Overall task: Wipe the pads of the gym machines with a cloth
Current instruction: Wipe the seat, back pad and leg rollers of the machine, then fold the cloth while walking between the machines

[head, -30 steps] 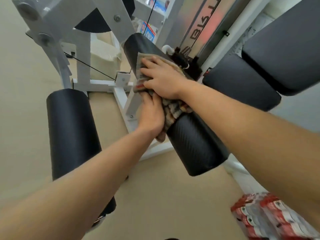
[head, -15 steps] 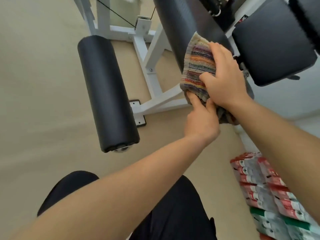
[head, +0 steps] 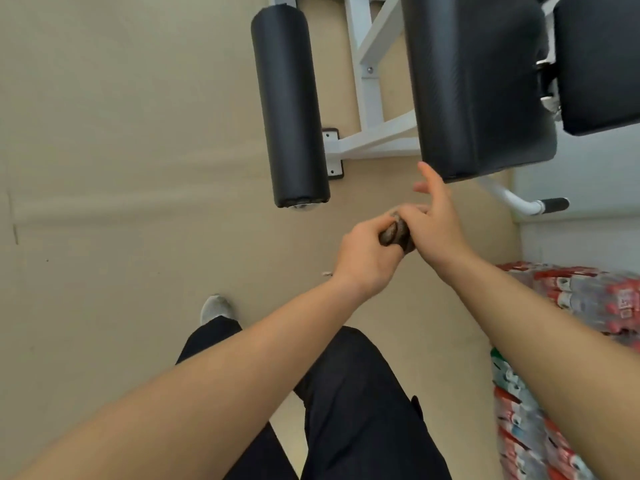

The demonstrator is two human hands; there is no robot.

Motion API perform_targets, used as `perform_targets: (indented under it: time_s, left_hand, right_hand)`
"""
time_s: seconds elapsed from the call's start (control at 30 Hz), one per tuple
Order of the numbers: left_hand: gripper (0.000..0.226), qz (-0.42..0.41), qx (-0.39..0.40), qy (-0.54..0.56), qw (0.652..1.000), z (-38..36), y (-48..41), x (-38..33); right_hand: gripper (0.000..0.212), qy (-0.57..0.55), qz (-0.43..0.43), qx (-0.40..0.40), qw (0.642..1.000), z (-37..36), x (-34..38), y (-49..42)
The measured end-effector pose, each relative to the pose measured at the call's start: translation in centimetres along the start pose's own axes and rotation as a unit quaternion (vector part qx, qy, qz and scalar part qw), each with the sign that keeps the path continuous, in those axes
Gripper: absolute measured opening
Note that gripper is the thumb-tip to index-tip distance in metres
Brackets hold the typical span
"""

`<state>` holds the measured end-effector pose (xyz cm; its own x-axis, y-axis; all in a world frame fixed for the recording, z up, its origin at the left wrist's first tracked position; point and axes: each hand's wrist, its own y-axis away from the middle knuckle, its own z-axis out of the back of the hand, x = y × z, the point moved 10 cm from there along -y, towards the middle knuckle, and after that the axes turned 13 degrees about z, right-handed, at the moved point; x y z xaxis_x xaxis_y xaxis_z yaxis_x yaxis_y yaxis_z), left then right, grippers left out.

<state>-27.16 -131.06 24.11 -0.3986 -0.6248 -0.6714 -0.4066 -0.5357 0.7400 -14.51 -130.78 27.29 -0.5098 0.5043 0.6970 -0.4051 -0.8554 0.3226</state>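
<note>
cloth (head: 396,234) bunched between left hand (head: 367,252) (gripping) and right hand (head: 438,225) (pinching, forefinger straight); seat pad (head: 478,84) just beyond, long axis running away, right nearer.

Far ahead on the left, a roller pad (head: 290,109) over the floor (head: 104,168), just left of the frame (head: 372,95); right of the frame, a wide pad (head: 478,84); right of that, close beside it, a third pad (head: 599,60). Nearer, before the wide pad's near end, a cloth (head: 398,233) in the left hand (head: 363,258), right hand (head: 436,223) against its right side; bottle packs (head: 588,306) on the floor at far right; a shoe (head: 215,308) nearest, lower left.
</note>
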Motion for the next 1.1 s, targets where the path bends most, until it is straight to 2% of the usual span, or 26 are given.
perform_targets:
  time_s: [0.07,0.13,0.23,0.3,0.53,0.63,0.73,0.87,0.97,1.03,1.1]
  left_hand:
    - [0.020,0.004,0.001,-0.014,1.000,2.5,2.9,0.2]
    - [0.016,0.012,-0.003,-0.023,1.000,5.1,6.2,0.4]
    - [0.019,0.016,-0.013,-0.031,0.999,9.5,10.7,0.8]
    - [0.033,0.023,-0.024,-0.036,0.999,12.8,13.8,1.5]
    - [0.031,0.052,-0.107,-0.037,0.992,25.2,23.2,2.1]
    - [0.023,0.055,-0.136,-0.019,0.989,31.6,26.6,1.6]
    - [0.013,0.062,-0.183,0.013,0.981,38.3,29.0,0.5]
    - [0.035,0.111,-0.230,0.155,0.954,45.4,30.8,-0.6]
    - [0.042,0.143,-0.245,0.187,0.940,48.5,30.4,-1.1]
    - [0.035,0.143,-0.200,0.186,0.951,49.0,29.2,-2.3]
    - [0.038,0.128,-0.151,0.203,0.959,49.5,27.9,-3.8]
  right_hand:
    - [0.055,-0.060,-0.074,0.093,0.991,-3.2,1.2,1.4]
    - [0.045,-0.082,-0.112,0.199,0.970,-6.3,3.5,3.4]
    - [0.047,-0.059,-0.087,0.332,0.937,-10.4,8.3,6.8]
    - [0.045,-0.024,-0.051,0.403,0.914,-12.9,11.7,9.1]
    - [0.021,0.107,0.006,0.520,0.847,-19.0,21.1,14.6]
    - [0.024,0.146,0.042,0.515,0.844,-21.1,26.3,15.3]
    - [0.030,0.169,0.097,0.435,0.879,-21.8,32.7,13.7]
    - [0.052,0.135,0.084,0.348,0.924,-21.6,39.7,11.1]
    - [0.042,0.036,0.096,0.291,0.951,-21.3,44.8,8.6]
    - [0.027,-0.085,0.115,0.252,0.957,-20.9,48.5,7.1]
    - [0.015,-0.156,0.129,0.228,0.952,-20.6,51.5,5.5]
